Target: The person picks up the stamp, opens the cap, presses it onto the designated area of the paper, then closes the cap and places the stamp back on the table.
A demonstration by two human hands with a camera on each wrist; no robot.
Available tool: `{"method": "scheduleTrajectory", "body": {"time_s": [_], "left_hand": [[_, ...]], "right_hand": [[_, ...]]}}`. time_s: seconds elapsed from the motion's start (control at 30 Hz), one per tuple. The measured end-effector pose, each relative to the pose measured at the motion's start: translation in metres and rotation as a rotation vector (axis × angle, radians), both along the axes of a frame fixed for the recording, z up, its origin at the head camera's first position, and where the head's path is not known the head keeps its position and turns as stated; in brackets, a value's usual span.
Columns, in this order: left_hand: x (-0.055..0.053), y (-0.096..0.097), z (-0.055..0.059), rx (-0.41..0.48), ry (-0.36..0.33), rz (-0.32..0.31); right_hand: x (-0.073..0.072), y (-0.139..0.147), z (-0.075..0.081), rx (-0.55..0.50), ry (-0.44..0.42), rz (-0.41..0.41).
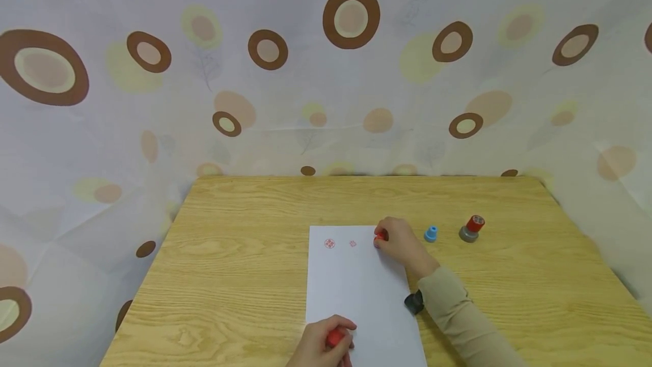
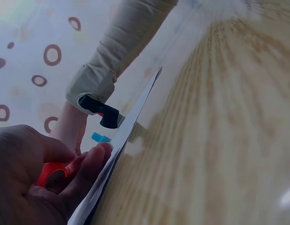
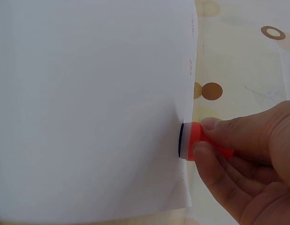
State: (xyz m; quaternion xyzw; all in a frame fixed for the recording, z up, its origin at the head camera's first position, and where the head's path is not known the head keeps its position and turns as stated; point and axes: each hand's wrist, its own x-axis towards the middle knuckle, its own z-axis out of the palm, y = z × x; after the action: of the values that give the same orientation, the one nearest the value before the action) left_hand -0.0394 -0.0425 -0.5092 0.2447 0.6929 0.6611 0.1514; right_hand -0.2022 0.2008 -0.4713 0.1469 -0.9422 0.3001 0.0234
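Note:
A white sheet of paper [image 1: 361,293] lies on the wooden table. Near its top right corner my right hand [image 1: 402,242] pinches a red stamp [image 3: 195,140] between thumb and fingers. The stamp's pale base with a dark rim meets the sheet in the right wrist view. To its left are two red prints: a round one [image 1: 330,243] and a smaller one [image 1: 353,243]. Over the sheet's lower left edge my left hand [image 1: 320,343] curls round a hollow red cap [image 2: 52,172], whose open end shows in the left wrist view.
Right of the sheet stands a small light-blue stepped piece [image 1: 430,234]. Farther right is a red and grey stamp [image 1: 472,228] with a patterned red end. A black device [image 1: 415,302] sits at the right wrist. Behind the table [image 1: 244,265] hangs a patterned cloth [image 1: 285,101].

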Motion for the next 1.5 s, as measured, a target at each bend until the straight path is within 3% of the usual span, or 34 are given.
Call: {"method": "scheduleTrajectory", "body": {"time_s": [0.23, 0.7, 0.93, 1.13, 1.4, 1.5], "left_hand": [[-0.002, -0.001, -0.005, -0.03, 0.049, -0.062], [-0.001, -0.001, -0.008, -0.065, 0.101, -0.071], [-0.001, 0.001, -0.012, -0.123, 0.24, -0.026], [0.001, 0.001, -0.011, -0.125, 0.18, -0.025], [0.0, 0.001, -0.01, -0.046, 0.151, -0.026], [-0.002, 0.0, -0.008, -0.048, 0.17, -0.008]], "right_hand": [[0.001, -0.002, -0.001, -0.014, 0.028, 0.0], [0.001, -0.001, -0.005, -0.048, 0.064, -0.005], [-0.001, 0.001, -0.008, -0.067, 0.034, -0.03], [-0.001, 0.002, -0.01, -0.075, 0.018, -0.029], [-0.003, 0.003, -0.008, -0.065, -0.004, -0.044], [-0.002, 0.003, -0.006, -0.062, -0.015, -0.046]]}}
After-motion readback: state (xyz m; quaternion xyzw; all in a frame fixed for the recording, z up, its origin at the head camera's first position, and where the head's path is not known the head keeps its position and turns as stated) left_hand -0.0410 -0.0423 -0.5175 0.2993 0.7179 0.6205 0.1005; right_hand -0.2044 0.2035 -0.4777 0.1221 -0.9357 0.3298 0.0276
